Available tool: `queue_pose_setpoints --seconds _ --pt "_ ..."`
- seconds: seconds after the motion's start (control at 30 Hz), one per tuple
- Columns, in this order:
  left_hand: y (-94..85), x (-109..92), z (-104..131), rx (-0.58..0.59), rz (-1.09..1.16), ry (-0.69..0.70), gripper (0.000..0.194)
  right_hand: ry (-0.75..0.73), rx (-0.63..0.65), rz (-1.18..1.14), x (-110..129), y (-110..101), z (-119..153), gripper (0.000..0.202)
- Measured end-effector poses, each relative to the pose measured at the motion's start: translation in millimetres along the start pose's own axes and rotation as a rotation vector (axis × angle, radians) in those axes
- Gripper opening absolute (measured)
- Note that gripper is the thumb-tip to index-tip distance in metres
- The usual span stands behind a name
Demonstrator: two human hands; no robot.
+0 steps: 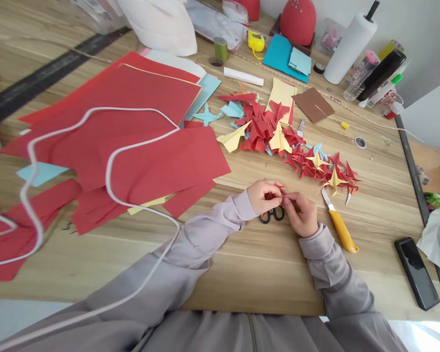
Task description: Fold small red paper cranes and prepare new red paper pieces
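Note:
Near the middle of the table, my left hand [264, 196] and my right hand [301, 213] meet with their fingertips pinched on a small folded red paper [279, 185]; most of it is hidden by the fingers. Black-handled scissors [272, 215] lie just below and behind the hands. Beyond the hands is a pile of folded red paper pieces [260, 128], mixed with yellow and light blue ones. To the right of my right hand lies a yellow-handled utility knife [341, 229] with its blade out.
Large red paper sheets [146, 98] cover the left side, with a white cable [108, 178] looped across them. A black phone [417, 273] lies at the right. Brown paper [313, 104], a yellow tape measure [255, 42] and a white cylinder [350, 48] are farther back.

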State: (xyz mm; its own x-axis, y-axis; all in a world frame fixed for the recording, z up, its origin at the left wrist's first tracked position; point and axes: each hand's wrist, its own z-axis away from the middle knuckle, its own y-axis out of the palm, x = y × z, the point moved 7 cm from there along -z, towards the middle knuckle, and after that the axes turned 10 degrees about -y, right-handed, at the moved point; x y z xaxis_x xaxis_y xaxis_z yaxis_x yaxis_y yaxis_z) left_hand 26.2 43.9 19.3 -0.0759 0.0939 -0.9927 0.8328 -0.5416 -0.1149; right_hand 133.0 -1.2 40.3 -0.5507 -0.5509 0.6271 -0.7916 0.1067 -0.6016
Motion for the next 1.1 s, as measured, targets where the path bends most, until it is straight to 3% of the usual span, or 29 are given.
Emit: queue_pose_setpoints --seconds 0.33,0.53,0.67,0.97,1.1 --pt "0.3 -1.9 0.1 0.005 -0.004 -0.006 0.019 -0.066 -0.025 0.071 4.2 -1.7 -0.7 0.007" --pt "1.3 0.4 -0.8 0.017 0.029 -0.028 0.019 -0.388 -0.045 0.341 23.3 -3.8 -0.3 0.016" --pt "1.4 2.0 -1.5 0.028 0.039 -0.031 0.019 -0.540 0.030 0.541 29.1 -1.2 5.9 0.016" --pt "1.4 1.1 -1.1 0.048 0.026 -0.027 0.020 -0.463 0.262 0.554 25.0 4.9 10.1 0.021" --pt "1.3 1.4 -1.7 0.049 0.042 -0.027 0.021 -0.478 0.232 0.528 27.2 6.1 9.8 0.021"
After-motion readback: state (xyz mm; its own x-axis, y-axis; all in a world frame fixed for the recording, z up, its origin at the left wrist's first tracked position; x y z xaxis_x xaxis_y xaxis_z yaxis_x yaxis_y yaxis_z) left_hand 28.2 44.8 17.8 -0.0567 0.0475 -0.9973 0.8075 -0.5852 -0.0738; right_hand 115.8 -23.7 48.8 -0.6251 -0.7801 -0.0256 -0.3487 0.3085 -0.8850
